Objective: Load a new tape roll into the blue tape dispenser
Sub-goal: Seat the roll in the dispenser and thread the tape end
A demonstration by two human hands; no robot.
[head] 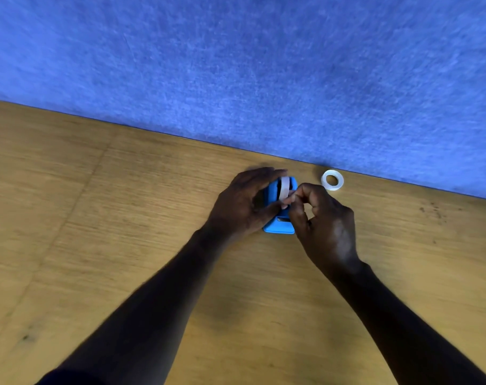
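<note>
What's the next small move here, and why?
Probably draw the tape end toward the cutter: a roll already sits in the blue dispenser, the left hand steadies it, and the right hand pinches at the roll's near edge.

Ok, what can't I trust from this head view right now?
- Blue tape dispenser: left side hidden by the left hand.
- Tape roll seating on its hub: covered by fingers, cannot tell.
- Tape end: pinched area under the right hand, too small and blurred.
- Spare roll: blurred; used or new, unclear.
</note>
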